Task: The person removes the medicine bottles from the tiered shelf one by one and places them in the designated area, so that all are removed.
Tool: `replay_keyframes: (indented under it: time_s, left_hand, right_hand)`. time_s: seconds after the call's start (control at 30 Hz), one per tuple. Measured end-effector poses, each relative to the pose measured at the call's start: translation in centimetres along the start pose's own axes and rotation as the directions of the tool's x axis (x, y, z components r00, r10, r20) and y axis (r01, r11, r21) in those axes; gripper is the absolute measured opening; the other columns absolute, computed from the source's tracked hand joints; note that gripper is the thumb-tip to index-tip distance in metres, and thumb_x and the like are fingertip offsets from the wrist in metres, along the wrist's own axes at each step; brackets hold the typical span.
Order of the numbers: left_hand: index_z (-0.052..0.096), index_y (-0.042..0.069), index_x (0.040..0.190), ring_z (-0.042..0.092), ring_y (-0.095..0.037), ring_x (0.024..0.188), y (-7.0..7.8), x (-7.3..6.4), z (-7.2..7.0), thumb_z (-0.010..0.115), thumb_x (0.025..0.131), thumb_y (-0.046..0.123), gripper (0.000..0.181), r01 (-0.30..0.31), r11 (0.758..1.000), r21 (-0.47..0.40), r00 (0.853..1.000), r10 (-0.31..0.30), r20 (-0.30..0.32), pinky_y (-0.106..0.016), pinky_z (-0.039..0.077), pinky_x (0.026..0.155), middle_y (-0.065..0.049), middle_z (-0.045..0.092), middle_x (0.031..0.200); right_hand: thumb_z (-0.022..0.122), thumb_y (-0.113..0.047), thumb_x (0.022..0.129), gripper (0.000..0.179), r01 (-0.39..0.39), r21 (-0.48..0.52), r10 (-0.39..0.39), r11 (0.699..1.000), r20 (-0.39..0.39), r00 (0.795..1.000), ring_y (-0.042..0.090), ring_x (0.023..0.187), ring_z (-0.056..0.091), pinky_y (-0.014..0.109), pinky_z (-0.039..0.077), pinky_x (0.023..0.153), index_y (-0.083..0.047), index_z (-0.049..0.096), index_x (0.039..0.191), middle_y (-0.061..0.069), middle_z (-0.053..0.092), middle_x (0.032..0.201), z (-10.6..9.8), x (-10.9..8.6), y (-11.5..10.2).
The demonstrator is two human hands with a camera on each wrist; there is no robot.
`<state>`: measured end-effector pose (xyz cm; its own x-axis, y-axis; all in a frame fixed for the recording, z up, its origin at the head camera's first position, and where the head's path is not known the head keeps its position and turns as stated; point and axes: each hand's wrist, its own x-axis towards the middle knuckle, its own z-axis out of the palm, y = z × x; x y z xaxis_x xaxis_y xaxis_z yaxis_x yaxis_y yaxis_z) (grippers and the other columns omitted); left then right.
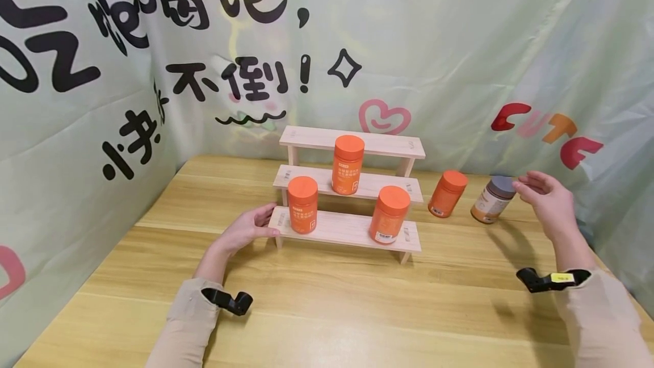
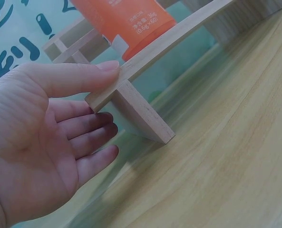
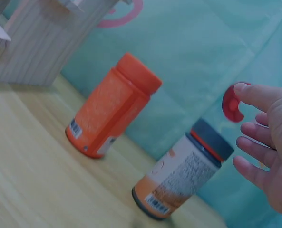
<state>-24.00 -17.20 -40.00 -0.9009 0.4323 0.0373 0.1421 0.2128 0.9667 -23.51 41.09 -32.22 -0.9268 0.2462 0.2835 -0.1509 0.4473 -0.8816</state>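
Note:
A three-tier wooden display stand (image 1: 344, 227) stands on the table. My left hand (image 1: 251, 226) grips the left end of its lowest board, thumb on top and the index finger at the edge below, as the left wrist view shows. Beside that thumb, an orange bottle (image 1: 303, 209) is upright on the board. My right hand (image 1: 549, 200) is just right of a grey-lidded bottle (image 1: 491, 200) with a white and orange label, its fingers loosely extended and holding nothing. In the right wrist view a gap shows between these fingers (image 3: 255, 142) and the grey lid (image 3: 213, 139).
Another orange bottle (image 1: 393, 214) stands at the lowest board's right, and one (image 1: 348, 166) on the middle board. A further orange bottle (image 1: 448, 194) is on the table between the stand and the grey-lidded bottle. A printed cloth (image 1: 460, 61) hangs behind the wooden table (image 1: 357, 311).

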Motion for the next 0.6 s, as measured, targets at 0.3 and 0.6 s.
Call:
replay_keyframes:
  time_s: [0.3, 0.6]
  left_hand:
    - [0.016, -0.013, 0.141, 0.026, -0.042, 0.132, 0.2, 0.0, 0.0, 0.067, 0.082, 0.006, 0.08, -0.005, 1.0, -0.014, 1.0, 0.005, 0.008, -0.048, 0.022, 0.108, -0.03, 0.023, 0.145]
    - [0.016, -0.013, 0.142, 0.026, -0.041, 0.132, 0.0, 0.0, 0.0, 0.068, 0.082, 0.007, 0.081, 0.004, 1.0, -0.012, 1.0, -0.004, 0.006, -0.047, 0.022, 0.109, -0.03, 0.022, 0.145]
  right_hand:
    - [0.059, -0.034, 0.09, 0.068, -0.005, -0.099, 0.013, 0.995, 0.078, 0.997, -0.01, 0.092, 0.046, 0.003, 0.039, 0.069, -0.003, 0.031, 0.144, -0.028, 0.049, 0.097, 1.1, 0.3, -2.8]
    - [0.059, -0.03, 0.09, 0.06, 0.051, -0.029, -0.046, 0.998, 0.156, 0.987, -0.012, 0.09, 0.053, 0.005, 0.043, 0.076, -0.006, 0.037, 0.14, -0.028, 0.053, 0.099, 3.3, 0.5, -5.8]
